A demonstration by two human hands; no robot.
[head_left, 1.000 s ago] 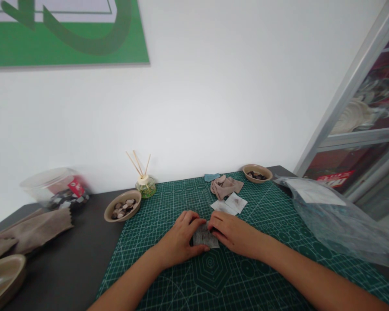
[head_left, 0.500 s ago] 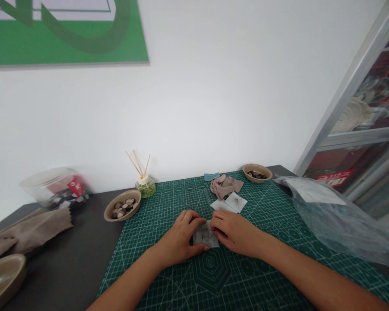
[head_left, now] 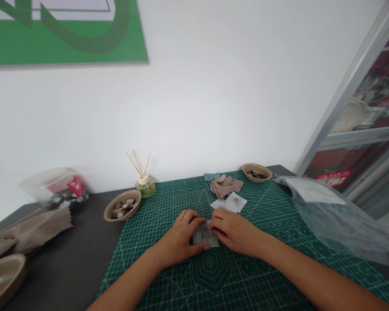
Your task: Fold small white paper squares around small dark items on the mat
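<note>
A small grey, smudged wipe (head_left: pixel 205 236) lies on the green cutting mat (head_left: pixel 168 276), spread roughly square. My left hand (head_left: pixel 183 236) holds its left side, thumb along the near edge and forefinger at the far edge. A thin dark edge shows beside the wipe there; what it belongs to I cannot tell. Curled fingers of my right hand (head_left: pixel 231 229) press on the wipe's right side, their tips partly hidden. Just beyond that hand lie whitish wipes (head_left: pixel 235 202), one with a dark smudge, and a crumpled beige cloth (head_left: pixel 226 186).
Bowls of dark and pale pieces stand at left (head_left: pixel 122 206) and back right (head_left: pixel 256 172). A reed diffuser (head_left: pixel 145 185), a clear tub (head_left: pixel 56 190), a taupe cloth (head_left: pixel 35 229) and another bowl (head_left: pixel 3 276) are leftward. A plastic bag (head_left: pixel 337 220) covers the mat's right side.
My right hand's fingers have shifted very slightly leftward over the wipe. The left hand stays where it was.
</note>
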